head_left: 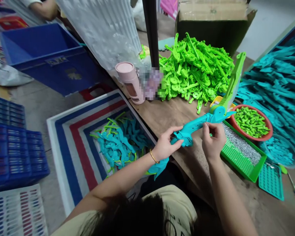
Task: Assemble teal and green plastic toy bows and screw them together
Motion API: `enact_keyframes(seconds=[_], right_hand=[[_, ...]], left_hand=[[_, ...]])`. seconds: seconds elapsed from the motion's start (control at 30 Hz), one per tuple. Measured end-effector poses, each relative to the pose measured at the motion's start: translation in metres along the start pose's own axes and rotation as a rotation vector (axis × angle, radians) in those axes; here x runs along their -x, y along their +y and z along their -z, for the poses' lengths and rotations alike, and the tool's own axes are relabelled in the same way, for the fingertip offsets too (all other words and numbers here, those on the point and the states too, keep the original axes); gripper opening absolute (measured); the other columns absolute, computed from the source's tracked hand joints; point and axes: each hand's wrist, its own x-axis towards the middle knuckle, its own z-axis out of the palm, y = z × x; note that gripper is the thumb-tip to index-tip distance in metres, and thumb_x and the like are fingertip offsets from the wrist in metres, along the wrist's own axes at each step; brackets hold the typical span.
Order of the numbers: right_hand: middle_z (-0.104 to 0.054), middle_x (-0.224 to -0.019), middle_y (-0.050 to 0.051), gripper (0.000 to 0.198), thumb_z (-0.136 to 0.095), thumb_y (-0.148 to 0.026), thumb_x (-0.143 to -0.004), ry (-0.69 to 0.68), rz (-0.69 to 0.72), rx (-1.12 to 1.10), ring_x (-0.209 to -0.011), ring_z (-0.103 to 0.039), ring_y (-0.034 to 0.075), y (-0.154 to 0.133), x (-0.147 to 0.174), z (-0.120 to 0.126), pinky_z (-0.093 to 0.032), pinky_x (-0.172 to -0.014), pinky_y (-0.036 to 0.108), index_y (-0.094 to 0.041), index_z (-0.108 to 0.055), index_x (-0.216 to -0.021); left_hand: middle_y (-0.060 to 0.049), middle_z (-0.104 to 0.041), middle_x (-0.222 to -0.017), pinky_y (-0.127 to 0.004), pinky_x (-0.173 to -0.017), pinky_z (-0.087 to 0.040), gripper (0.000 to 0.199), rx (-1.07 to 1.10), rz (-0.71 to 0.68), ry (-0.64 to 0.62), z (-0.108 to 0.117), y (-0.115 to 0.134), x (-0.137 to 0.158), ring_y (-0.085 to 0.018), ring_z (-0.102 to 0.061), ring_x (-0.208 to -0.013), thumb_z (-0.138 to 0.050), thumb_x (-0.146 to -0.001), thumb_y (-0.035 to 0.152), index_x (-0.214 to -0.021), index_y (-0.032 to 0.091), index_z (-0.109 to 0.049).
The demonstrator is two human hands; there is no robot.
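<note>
A long teal plastic part [193, 128], perhaps a toy piece, is held above the table, tilted up to the right. My left hand [166, 144] is closed around its lower left end. From its upper right end a bright green plastic arm [233, 80] sticks up, joined at a round hub. My right hand [214, 140] is pinched just beside the part's underside; whatever its fingertips hold is too small to make out. Near that hand are a green perforated tray [232, 154] of small metal pieces, likely screws, and a red-orange bowl [270, 129] of small green pieces.
A heap of green parts [196, 72] covers the back of the table [159, 119], with a pink bottle [131, 82] beside it. Teal parts [277, 75] pile up at right. Left of the table, a striped-lined bin [64, 157] holds teal-and-green pieces. Blue crates [14, 154] stand farther left.
</note>
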Motion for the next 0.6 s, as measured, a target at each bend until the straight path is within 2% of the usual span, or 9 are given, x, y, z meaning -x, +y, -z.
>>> enact_keyframes(seconds=[0.17, 0.3, 0.47, 0.6], right_hand=[[-0.060, -0.079, 0.001, 0.007, -0.059, -0.024, -0.089, -0.026, 0.152, 0.056, -0.071, -0.057, 0.014, 0.001, 0.004, -0.002, -0.047, -0.065, 0.030, -0.021, -0.062, -0.083], [-0.061, -0.086, 0.003, 0.011, -0.062, -0.028, -0.087, -0.046, 0.133, 0.045, -0.074, -0.058, 0.015, 0.004, 0.006, 0.001, -0.049, -0.066, 0.031, -0.022, -0.062, -0.096], [-0.062, -0.080, 0.003, 0.004, -0.060, -0.024, -0.089, -0.004, 0.223, 0.115, -0.080, -0.060, 0.018, 0.001, 0.014, 0.009, -0.050, -0.072, 0.035, -0.022, -0.061, -0.085], [-0.065, -0.085, 0.006, 0.006, -0.063, -0.023, -0.086, -0.036, 0.266, 0.118, -0.083, -0.062, 0.021, -0.010, 0.028, 0.005, -0.050, -0.078, 0.040, -0.024, -0.063, -0.091]], left_hand=[[-0.007, -0.068, -0.111, -0.031, -0.083, -0.055, 0.046, 0.039, 0.003, 0.004, -0.004, 0.003, 0.002, -0.019, -0.067, -0.092, -0.070, -0.080, 0.029, -0.124, 0.019, -0.059], [-0.007, -0.068, -0.111, -0.033, -0.084, -0.056, 0.045, 0.026, 0.001, 0.024, -0.003, 0.000, 0.006, -0.021, -0.067, -0.093, -0.070, -0.079, 0.029, -0.122, 0.020, -0.060], [-0.007, -0.068, -0.115, -0.033, -0.086, -0.055, 0.048, -0.023, -0.078, 0.002, -0.003, -0.004, 0.020, -0.020, -0.067, -0.095, -0.070, -0.078, 0.027, -0.125, 0.022, -0.059], [-0.008, -0.067, -0.118, -0.033, -0.087, -0.054, 0.050, 0.006, -0.113, 0.025, 0.003, -0.012, 0.040, -0.020, -0.067, -0.097, -0.069, -0.080, 0.031, -0.127, 0.022, -0.057]])
